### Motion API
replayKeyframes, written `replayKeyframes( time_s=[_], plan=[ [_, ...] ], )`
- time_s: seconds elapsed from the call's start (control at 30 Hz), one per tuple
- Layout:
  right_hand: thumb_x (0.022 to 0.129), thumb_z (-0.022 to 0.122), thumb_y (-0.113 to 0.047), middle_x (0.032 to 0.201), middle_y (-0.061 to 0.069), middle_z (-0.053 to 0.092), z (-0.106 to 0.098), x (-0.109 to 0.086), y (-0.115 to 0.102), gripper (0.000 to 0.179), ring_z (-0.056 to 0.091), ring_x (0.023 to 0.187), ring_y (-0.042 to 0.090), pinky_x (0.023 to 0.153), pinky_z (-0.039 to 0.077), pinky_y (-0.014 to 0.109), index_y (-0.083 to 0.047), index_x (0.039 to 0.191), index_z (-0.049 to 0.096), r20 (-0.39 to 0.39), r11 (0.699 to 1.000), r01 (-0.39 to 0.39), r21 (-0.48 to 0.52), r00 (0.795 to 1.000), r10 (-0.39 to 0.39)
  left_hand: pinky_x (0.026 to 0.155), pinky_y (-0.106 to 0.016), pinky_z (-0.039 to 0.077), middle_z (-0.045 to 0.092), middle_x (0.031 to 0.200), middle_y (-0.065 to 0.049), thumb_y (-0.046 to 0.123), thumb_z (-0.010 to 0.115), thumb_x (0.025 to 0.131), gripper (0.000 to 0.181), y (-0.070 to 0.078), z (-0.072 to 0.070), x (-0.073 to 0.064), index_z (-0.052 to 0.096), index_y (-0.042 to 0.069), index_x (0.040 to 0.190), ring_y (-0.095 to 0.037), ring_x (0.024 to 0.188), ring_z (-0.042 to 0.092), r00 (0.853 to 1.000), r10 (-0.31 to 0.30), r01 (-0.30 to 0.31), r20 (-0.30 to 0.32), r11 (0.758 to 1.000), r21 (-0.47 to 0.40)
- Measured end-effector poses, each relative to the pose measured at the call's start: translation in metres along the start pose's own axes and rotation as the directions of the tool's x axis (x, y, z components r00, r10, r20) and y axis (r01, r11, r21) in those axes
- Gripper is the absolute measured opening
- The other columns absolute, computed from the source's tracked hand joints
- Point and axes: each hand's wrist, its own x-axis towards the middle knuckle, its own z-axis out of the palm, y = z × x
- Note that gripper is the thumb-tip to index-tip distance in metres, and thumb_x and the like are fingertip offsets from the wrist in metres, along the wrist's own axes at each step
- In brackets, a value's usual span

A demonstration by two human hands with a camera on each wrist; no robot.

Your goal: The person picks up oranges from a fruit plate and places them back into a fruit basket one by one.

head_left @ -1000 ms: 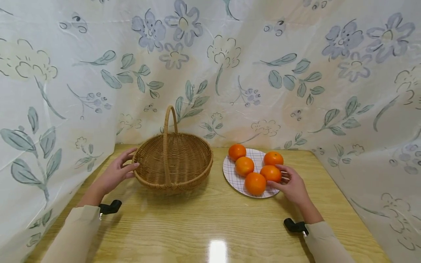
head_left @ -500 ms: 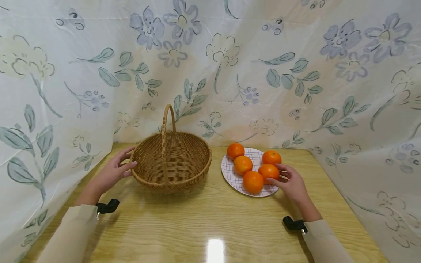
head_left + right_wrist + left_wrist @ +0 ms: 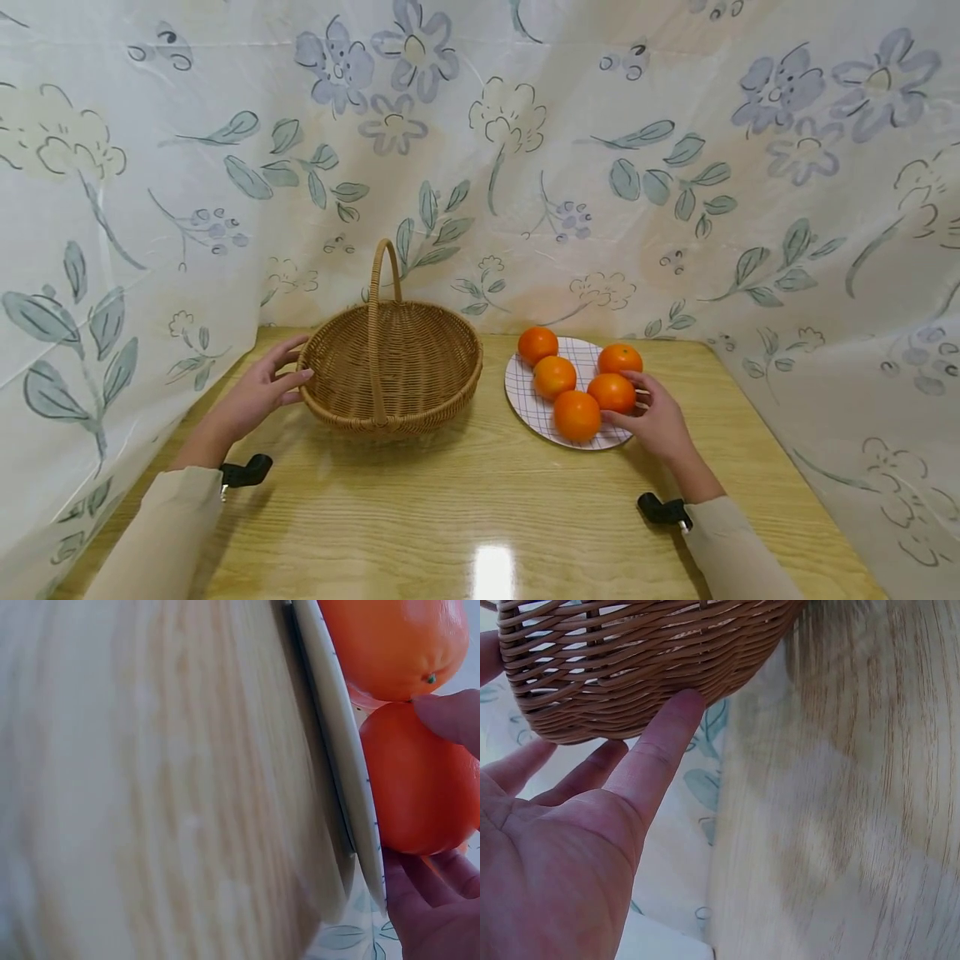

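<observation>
A wicker basket [image 3: 427,358] with a tall arched handle stands on the left of the table. Its left end is touched by my left hand [image 3: 258,396], fingers and thumb fairly straight; in the left wrist view the thumb [image 3: 656,754] rests against the woven wall. On the right, a round checked plate [image 3: 519,392] bears several oranges. My right hand [image 3: 656,421] grips the right-front orange [image 3: 609,395], which still sits on the plate. In the right wrist view the thumb [image 3: 454,720] lies on one side of that orange [image 3: 416,780], fingers [image 3: 442,885] on the other.
One orange [image 3: 577,416] stands against the gripped one in front, another orange [image 3: 620,359] behind it. Two more oranges lie on the plate's left part. A flowered cloth [image 3: 525,167] closes off the wooden table [image 3: 390,525] at the back and sides.
My right hand has shifted slightly left, its fingers now closer around the orange. The left hand and basket stay together; the whole view has moved a little.
</observation>
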Motion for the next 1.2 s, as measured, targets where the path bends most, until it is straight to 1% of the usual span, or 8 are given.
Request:
replayKeyframes(
  time_s=[0.13, 0.33, 0.43, 0.53, 0.6, 0.73, 0.93, 1.2],
  plan=[
    [0.086, 0.085, -0.032, 0.150, 0.022, 0.046, 0.000, -0.001, -0.001, 0.084, 0.051, 0.130, 0.042, 0.113, 0.044, 0.057, -0.008, 0.152, 0.039, 0.001, 1.000, -0.026, 0.017, 1.000, 0.026, 0.090, -0.025, 0.057, 0.024, 0.162, -0.030, 0.033, 0.055, 0.107, 0.073, 0.000, 0.000, 0.001, 0.014, 0.018, 0.166, -0.045, 0.136, 0.046, 1.000, 0.000, 0.000, 0.001, 1.000, 0.004],
    [0.083, 0.083, -0.051, 0.155, 0.019, 0.043, -0.006, -0.004, -0.002, 0.097, 0.047, 0.135, 0.038, 0.115, 0.044, 0.054, -0.008, 0.155, 0.036, 0.012, 0.995, -0.087, 0.053, 0.996, 0.086, 0.089, -0.026, 0.058, 0.025, 0.161, -0.031, 0.030, 0.055, 0.108, 0.072, 0.001, 0.000, 0.002, 0.014, 0.016, 0.166, -0.049, 0.136, 0.045, 1.000, 0.009, -0.009, 0.005, 1.000, 0.002],
    [0.082, 0.082, -0.053, 0.155, 0.017, 0.043, -0.011, -0.006, -0.004, 0.097, 0.046, 0.137, 0.037, 0.113, 0.046, 0.042, -0.007, 0.155, 0.037, 0.003, 0.992, -0.093, 0.087, 0.996, 0.093, 0.089, -0.026, 0.058, 0.025, 0.161, -0.031, 0.031, 0.055, 0.107, 0.073, 0.002, 0.000, 0.002, 0.014, 0.015, 0.166, -0.044, 0.134, 0.048, 1.000, 0.011, -0.011, 0.010, 1.000, 0.001],
    [0.084, 0.082, -0.051, 0.154, 0.016, 0.044, -0.016, -0.008, -0.008, 0.094, 0.046, 0.136, 0.035, 0.106, 0.047, 0.023, -0.007, 0.155, 0.038, -0.006, 0.990, -0.078, 0.114, 0.997, 0.079, 0.089, -0.025, 0.058, 0.026, 0.160, -0.031, 0.032, 0.055, 0.107, 0.074, 0.002, 0.000, 0.002, 0.013, 0.015, 0.166, -0.038, 0.132, 0.051, 1.000, 0.009, -0.009, 0.012, 1.000, 0.009],
    [0.085, 0.081, -0.049, 0.154, 0.015, 0.044, -0.018, -0.009, -0.011, 0.092, 0.047, 0.136, 0.033, 0.102, 0.048, 0.017, -0.007, 0.155, 0.038, -0.011, 0.990, -0.061, 0.125, 0.998, 0.062, 0.089, -0.024, 0.058, 0.025, 0.161, -0.031, 0.032, 0.055, 0.107, 0.074, 0.002, 0.000, 0.002, 0.013, 0.016, 0.166, -0.035, 0.131, 0.051, 1.000, 0.007, -0.007, 0.012, 1.000, 0.012],
    [0.087, 0.081, -0.046, 0.155, 0.014, 0.044, -0.019, -0.010, -0.022, 0.088, 0.047, 0.137, 0.032, 0.104, 0.049, 0.020, -0.008, 0.154, 0.040, -0.008, 0.988, -0.036, 0.150, 0.999, 0.037, 0.089, -0.025, 0.058, 0.024, 0.161, -0.032, 0.033, 0.055, 0.107, 0.075, 0.003, 0.000, 0.001, 0.012, 0.015, 0.166, -0.037, 0.133, 0.050, 1.000, 0.005, -0.006, 0.015, 1.000, 0.014],
    [0.087, 0.083, -0.036, 0.156, 0.015, 0.041, -0.019, -0.012, -0.041, 0.082, 0.048, 0.133, 0.033, 0.089, 0.050, 0.009, -0.006, 0.151, 0.041, 0.019, 0.969, -0.014, 0.248, 1.000, 0.010, 0.090, -0.027, 0.058, 0.024, 0.161, -0.031, 0.030, 0.055, 0.108, 0.073, 0.005, 0.001, 0.001, 0.013, 0.016, 0.166, -0.049, 0.137, 0.043, 1.000, -0.001, 0.001, 0.013, 1.000, 0.012],
    [0.087, 0.084, -0.024, 0.150, 0.011, 0.046, -0.011, -0.010, -0.061, 0.074, 0.056, 0.118, 0.013, 0.091, 0.054, 0.013, -0.005, 0.148, 0.045, 0.016, 0.941, 0.057, 0.333, 0.998, -0.066, 0.090, -0.028, 0.059, 0.024, 0.161, -0.032, 0.028, 0.054, 0.108, 0.072, 0.005, 0.000, 0.002, 0.013, 0.014, 0.166, -0.051, 0.137, 0.042, 1.000, 0.003, -0.003, 0.018, 1.000, -0.008]
  ],
)
